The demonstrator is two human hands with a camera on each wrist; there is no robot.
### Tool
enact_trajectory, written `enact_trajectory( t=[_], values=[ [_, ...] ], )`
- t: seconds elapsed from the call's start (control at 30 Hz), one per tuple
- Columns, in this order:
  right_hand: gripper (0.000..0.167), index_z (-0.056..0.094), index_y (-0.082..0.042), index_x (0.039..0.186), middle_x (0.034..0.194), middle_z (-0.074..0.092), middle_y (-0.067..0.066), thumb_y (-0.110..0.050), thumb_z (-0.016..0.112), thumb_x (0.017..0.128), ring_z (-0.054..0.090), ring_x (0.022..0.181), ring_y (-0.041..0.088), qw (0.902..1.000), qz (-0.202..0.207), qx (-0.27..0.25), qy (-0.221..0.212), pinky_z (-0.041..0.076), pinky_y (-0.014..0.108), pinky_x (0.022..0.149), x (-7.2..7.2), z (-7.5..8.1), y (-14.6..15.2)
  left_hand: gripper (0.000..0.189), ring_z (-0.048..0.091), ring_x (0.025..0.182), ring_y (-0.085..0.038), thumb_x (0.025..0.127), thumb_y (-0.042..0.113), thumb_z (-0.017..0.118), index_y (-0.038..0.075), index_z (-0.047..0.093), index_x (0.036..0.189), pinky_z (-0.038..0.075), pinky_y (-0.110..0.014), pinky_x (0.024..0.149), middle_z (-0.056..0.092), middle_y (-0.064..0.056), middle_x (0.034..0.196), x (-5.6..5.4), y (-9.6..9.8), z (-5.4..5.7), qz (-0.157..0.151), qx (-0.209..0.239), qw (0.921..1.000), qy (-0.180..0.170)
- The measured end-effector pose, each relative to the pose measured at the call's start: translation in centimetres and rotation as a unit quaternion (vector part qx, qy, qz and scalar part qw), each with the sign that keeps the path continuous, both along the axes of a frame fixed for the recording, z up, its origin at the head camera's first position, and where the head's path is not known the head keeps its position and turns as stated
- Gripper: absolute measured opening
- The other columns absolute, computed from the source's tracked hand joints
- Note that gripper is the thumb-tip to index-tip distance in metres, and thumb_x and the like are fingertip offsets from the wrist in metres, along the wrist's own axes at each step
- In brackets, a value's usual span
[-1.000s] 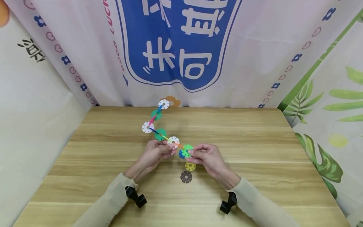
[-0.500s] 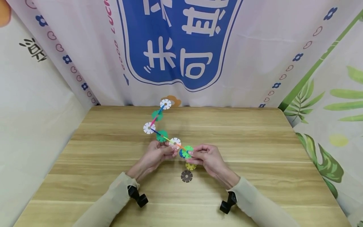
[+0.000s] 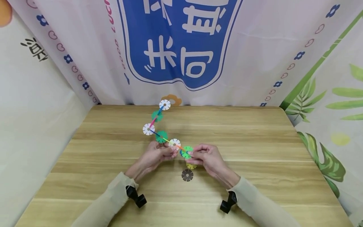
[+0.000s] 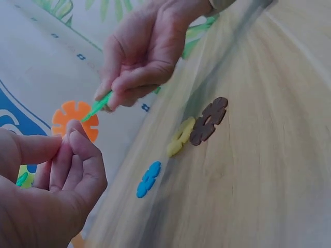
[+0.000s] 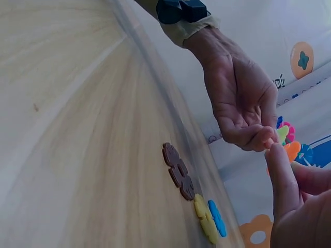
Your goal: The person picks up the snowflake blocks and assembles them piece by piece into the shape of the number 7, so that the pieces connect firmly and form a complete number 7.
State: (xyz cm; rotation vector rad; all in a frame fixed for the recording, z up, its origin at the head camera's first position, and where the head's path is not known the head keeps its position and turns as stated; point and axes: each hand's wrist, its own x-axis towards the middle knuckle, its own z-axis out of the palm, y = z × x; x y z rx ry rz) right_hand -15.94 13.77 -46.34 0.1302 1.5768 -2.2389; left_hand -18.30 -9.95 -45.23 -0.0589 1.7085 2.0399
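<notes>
A zigzag chain of snowflake discs stretches from my hands toward the back of the table. My left hand (image 3: 157, 156) pinches a white snowflake disc (image 3: 173, 141) near the chain's close end. Thumb and fingers of my right hand (image 3: 210, 159) grip a bright green snowflake disc (image 3: 186, 149). In the left wrist view that green disc meets the edge of an orange disc (image 4: 63, 118), edge to edge at an angle. The far end of the chain is another white disc (image 3: 164, 101). My fingertips hide part of the held discs.
Under the hands, a blue disc (image 4: 149, 180), a yellow disc (image 4: 176, 147) and a brown disc (image 4: 217, 107) lie in a row on the wooden table (image 3: 255, 135). A printed curtain (image 3: 246, 63) hangs behind the table's back edge.
Both hands keep their grips and barely move. The green disc covers more of the blue disc on the table in the head view, which has shifted slightly.
</notes>
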Motion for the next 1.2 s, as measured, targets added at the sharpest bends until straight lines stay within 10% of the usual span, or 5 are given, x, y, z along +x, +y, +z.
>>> enact_trajectory(
  t=[0.4, 0.63, 0.9, 1.0, 1.2],
  values=[
    [0.022, 0.066, 0.009, 0.110, 0.096, 0.078, 0.021, 0.001, 0.076, 0.092, 0.080, 0.086, 0.028, 0.9854, 0.112, 0.118, 0.050, 0.070, 0.041, 0.084, -0.9, 1.0, 0.2, 0.017, 0.080, 0.085, -0.014, 0.099, -0.004, 0.065, -0.007, 0.062, 0.116, 0.067, -0.036, 0.095, 0.081, -0.001, 0.089, -0.2, -1.0, -0.3, 0.084, -0.014, 0.9956, 0.039],
    [0.016, 0.074, -0.004, 0.101, 0.093, 0.075, 0.005, -0.010, 0.082, 0.089, 0.067, 0.081, 0.014, 0.8936, 0.158, 0.367, 0.205, 0.062, 0.023, 0.073, -2.6, 0.2, 1.0, 0.027, 0.080, 0.084, -0.010, 0.102, -0.001, 0.063, -0.014, 0.061, 0.126, 0.067, -0.030, 0.092, 0.081, 0.000, 0.091, -0.5, -3.2, -0.4, 0.115, -0.024, 0.9926, 0.032],
    [0.038, 0.072, -0.004, 0.110, 0.103, 0.073, 0.008, -0.016, 0.091, 0.080, 0.066, 0.092, 0.018, 0.8121, 0.205, 0.472, 0.275, 0.063, 0.032, 0.087, -5.0, -0.1, -0.9, 0.029, 0.079, 0.084, -0.010, 0.102, -0.002, 0.063, -0.014, 0.058, 0.128, 0.068, -0.029, 0.090, 0.080, 0.000, 0.090, -0.4, -3.9, -0.8, 0.122, -0.041, 0.9912, 0.032],
    [0.044, 0.071, -0.003, 0.114, 0.110, 0.071, 0.012, -0.016, 0.092, 0.078, 0.065, 0.101, 0.024, 0.7999, 0.206, 0.493, 0.274, 0.062, 0.039, 0.092, -5.4, -0.1, -1.2, 0.027, 0.080, 0.083, -0.011, 0.102, -0.002, 0.063, -0.013, 0.059, 0.125, 0.068, -0.031, 0.091, 0.080, 0.000, 0.089, -0.4, -3.7, -1.0, 0.128, -0.037, 0.9905, 0.034],
    [0.030, 0.072, -0.006, 0.103, 0.104, 0.071, 0.009, -0.012, 0.090, 0.080, 0.064, 0.095, 0.022, 0.8076, 0.209, 0.489, 0.256, 0.062, 0.035, 0.087, -6.2, 0.1, -1.4, 0.022, 0.080, 0.086, -0.014, 0.101, -0.001, 0.065, -0.010, 0.062, 0.121, 0.067, -0.034, 0.094, 0.080, -0.002, 0.092, -0.5, -3.6, -0.7, 0.132, -0.035, 0.9902, 0.028]
  ],
)
